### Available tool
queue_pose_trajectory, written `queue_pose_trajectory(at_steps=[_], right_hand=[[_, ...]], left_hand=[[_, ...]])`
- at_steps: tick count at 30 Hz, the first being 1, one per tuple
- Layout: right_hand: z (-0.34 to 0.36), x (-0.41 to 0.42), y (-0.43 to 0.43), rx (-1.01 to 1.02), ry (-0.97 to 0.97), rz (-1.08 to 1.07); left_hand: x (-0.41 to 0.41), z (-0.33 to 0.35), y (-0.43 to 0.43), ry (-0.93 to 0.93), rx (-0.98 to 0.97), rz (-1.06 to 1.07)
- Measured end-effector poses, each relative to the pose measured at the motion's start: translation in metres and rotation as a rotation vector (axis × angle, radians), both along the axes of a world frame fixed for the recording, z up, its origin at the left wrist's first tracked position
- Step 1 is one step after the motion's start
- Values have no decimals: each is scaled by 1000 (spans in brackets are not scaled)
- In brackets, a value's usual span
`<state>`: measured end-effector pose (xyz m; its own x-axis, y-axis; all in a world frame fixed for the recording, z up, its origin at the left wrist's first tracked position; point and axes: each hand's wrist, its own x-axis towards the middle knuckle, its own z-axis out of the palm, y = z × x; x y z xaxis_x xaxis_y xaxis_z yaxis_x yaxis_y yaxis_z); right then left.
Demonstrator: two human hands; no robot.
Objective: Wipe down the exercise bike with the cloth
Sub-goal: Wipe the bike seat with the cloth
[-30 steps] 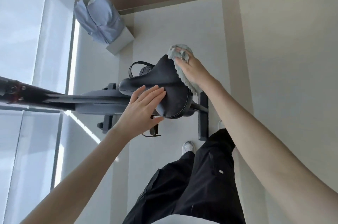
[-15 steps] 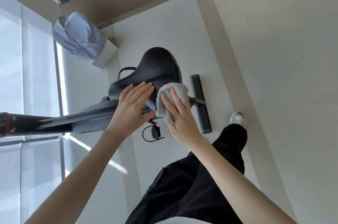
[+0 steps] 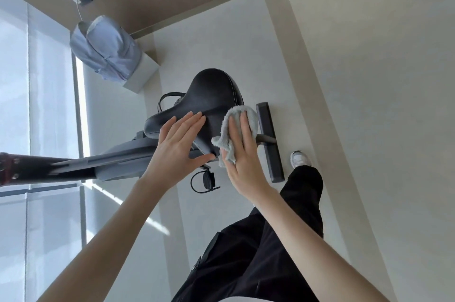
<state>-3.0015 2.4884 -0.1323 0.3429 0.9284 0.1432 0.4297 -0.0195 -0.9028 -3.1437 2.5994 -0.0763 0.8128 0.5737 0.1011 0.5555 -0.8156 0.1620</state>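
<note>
The exercise bike (image 3: 118, 161) stands on the floor at the centre of the frame. Its dark grey frame runs left and its black stitched saddle (image 3: 211, 94) is uppermost. The pale grey fluffy cloth (image 3: 224, 132) lies crumpled against the saddle's right edge.

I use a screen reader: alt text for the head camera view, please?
A person's right hand presses a grey cloth against a black bike saddle while the left hand rests flat on it. A blue shirt hangs nearby.
</note>
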Motion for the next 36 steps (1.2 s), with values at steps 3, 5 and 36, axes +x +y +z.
queue_pose_trajectory(at_steps=[3, 5, 36], right_hand=[[-2, 18, 14, 9, 24, 82], [0, 38, 37, 6, 50, 130], [8, 33, 46, 12, 256, -9]], left_hand=[[2, 1, 2, 14, 0, 3], [3, 1, 3, 26, 6, 2], [-5, -4, -8, -18, -16, 38]])
